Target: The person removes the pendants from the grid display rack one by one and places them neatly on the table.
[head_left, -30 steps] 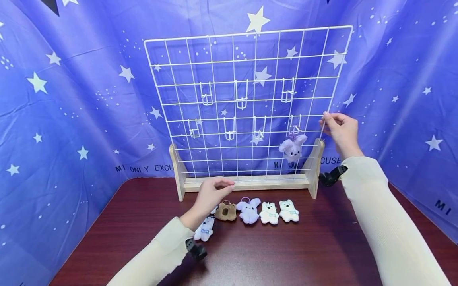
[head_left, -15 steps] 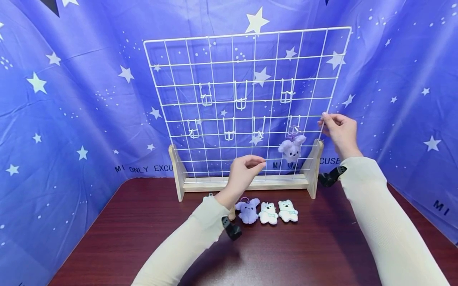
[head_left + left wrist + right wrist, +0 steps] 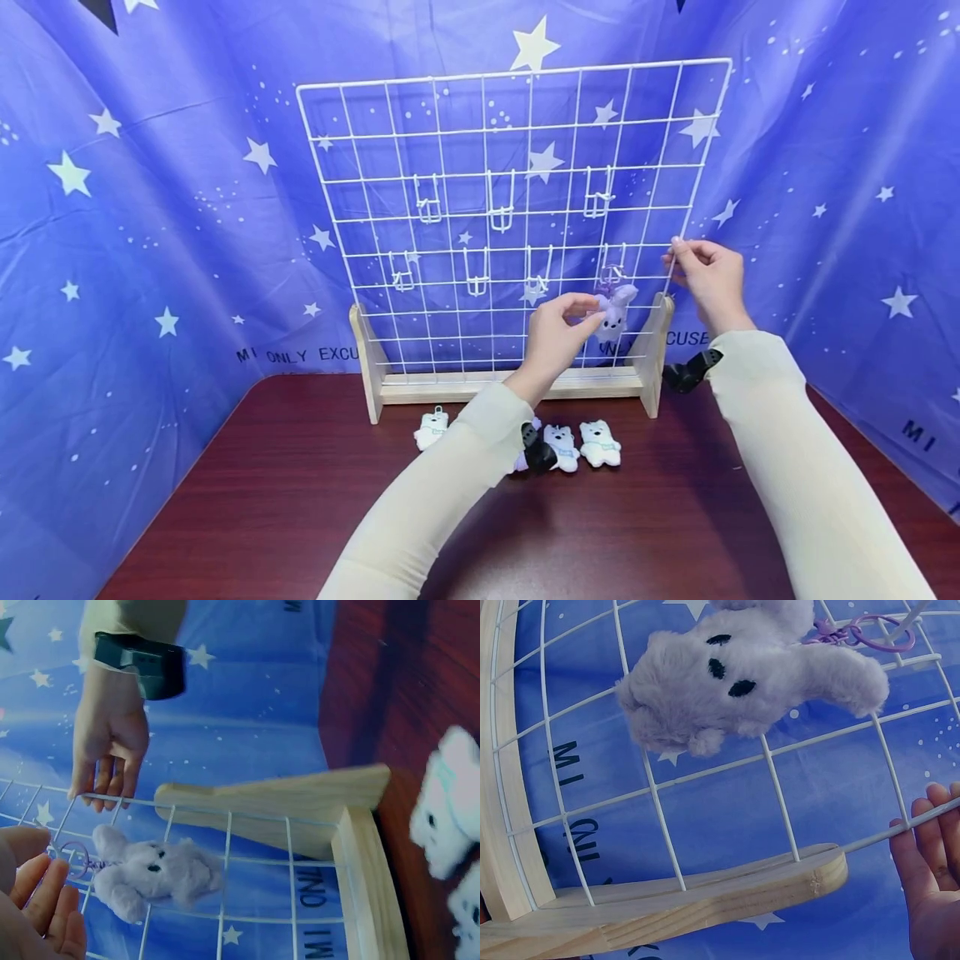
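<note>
A purple plush bunny keychain (image 3: 617,321) hangs by its purple ring (image 3: 885,634) from a lower right hook of a white wire grid panel (image 3: 483,76). My left hand (image 3: 558,333) is in front of the panel and overlaps the bunny's left ear in the head view. In the left wrist view, its thumb and fingers are spread slightly apart, fingertips right beside the ring and hook end. My right hand (image 3: 712,275) grips the panel's right side wire between thumb and fingers, just above the wooden stand (image 3: 656,358).
White bear plushes (image 3: 432,429) lie on the dark red table (image 3: 240,500) before the stand. Another purple plush (image 3: 519,462) is mostly hidden by the left forearm. Several other white hooks (image 3: 500,226) hang on the panel. A starry blue curtain (image 3: 187,233) surrounds the table.
My left hand has moved right and up, from above the plushes on the table to the hanging bunny. The right hand stays on the panel's side wire.
</note>
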`<state>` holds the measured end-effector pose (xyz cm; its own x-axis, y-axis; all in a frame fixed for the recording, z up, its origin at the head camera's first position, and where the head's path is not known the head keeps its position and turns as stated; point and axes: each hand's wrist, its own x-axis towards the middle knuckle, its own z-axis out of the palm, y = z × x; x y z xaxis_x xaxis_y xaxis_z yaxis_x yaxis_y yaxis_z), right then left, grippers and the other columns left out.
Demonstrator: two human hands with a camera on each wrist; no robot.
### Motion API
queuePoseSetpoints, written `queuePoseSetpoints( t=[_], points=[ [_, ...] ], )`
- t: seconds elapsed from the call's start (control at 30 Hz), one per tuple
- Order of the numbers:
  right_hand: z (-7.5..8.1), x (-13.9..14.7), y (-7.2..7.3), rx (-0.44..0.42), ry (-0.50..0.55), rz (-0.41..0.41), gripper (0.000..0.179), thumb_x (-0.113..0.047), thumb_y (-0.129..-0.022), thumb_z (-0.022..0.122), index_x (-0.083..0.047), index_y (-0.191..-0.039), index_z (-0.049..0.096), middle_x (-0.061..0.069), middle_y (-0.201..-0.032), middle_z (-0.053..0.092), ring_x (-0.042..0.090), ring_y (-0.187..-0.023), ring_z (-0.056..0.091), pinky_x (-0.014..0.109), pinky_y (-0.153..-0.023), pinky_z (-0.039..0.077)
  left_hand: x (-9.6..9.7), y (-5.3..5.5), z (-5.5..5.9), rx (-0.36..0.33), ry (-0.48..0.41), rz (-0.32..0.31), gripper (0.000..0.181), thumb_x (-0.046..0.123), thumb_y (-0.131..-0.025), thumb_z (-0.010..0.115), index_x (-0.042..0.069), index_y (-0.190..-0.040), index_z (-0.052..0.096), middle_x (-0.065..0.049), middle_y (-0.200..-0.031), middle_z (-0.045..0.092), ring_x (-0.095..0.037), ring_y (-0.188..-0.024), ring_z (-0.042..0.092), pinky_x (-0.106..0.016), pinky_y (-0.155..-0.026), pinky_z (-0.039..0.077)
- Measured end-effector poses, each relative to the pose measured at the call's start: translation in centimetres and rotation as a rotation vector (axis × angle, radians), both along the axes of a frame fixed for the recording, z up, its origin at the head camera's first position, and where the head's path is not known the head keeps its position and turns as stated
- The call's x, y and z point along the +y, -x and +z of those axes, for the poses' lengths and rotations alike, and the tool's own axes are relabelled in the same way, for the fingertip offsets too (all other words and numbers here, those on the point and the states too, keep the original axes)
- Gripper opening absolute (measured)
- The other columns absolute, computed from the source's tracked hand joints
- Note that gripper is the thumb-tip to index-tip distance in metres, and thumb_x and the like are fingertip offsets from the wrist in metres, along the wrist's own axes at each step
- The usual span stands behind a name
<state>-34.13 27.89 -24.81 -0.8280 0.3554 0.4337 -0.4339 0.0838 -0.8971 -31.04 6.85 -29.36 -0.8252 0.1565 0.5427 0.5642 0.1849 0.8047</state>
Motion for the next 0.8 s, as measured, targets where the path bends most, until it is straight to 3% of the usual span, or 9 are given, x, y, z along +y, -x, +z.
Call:
queuePoseSetpoints(
  t=[0.13,0.33,0.57,0.8],
  points=[
    [-0.1,-0.1,0.1,0.001,0.013,0.015,0.014,-0.020,-0.088,0.066,-0.018,-0.075,0.070,-0.012,-0.063,0.067,0.001,-0.062,0.063,0.013,-0.061,0.051,0.9,0.4,0.6,0.012,-0.015,0.038,0.022,0.013,-0.084,0.071,0.005,-0.104,0.070,-0.004,-0.100,0.071,-0.012,-0.093,0.064,-0.032,-0.083,0.050],
    [-0.1,0.0,0.2,-0.003,0.027,0.003,0.015,-0.022,-0.088,0.067,-0.021,-0.073,0.070,-0.013,-0.063,0.066,0.000,-0.062,0.062,0.013,-0.060,0.051,2.0,0.9,1.2,0.064,0.065,0.143,0.024,0.015,-0.083,0.071,0.007,-0.106,0.070,-0.002,-0.102,0.071,-0.012,-0.097,0.064,-0.022,-0.081,0.048],
    [-0.1,0.0,0.1,-0.009,0.005,0.000,0.013,-0.023,-0.088,0.066,-0.019,-0.075,0.070,-0.013,-0.063,0.066,0.001,-0.063,0.062,0.013,-0.061,0.051,3.2,2.1,1.3,0.054,0.034,0.287,0.019,0.015,-0.082,0.072,0.008,-0.100,0.070,-0.001,-0.095,0.072,-0.013,-0.087,0.063,-0.018,-0.080,0.044],
    [0.0,0.0,0.1,-0.015,0.000,-0.003,0.014,-0.024,-0.087,0.067,-0.021,-0.074,0.070,-0.013,-0.064,0.067,0.001,-0.063,0.062,0.013,-0.061,0.051,3.8,3.1,1.5,0.064,0.030,0.332,0.014,0.019,-0.083,0.071,0.010,-0.093,0.072,0.001,-0.088,0.073,-0.010,-0.081,0.065,-0.018,-0.075,0.044]
  ],
)
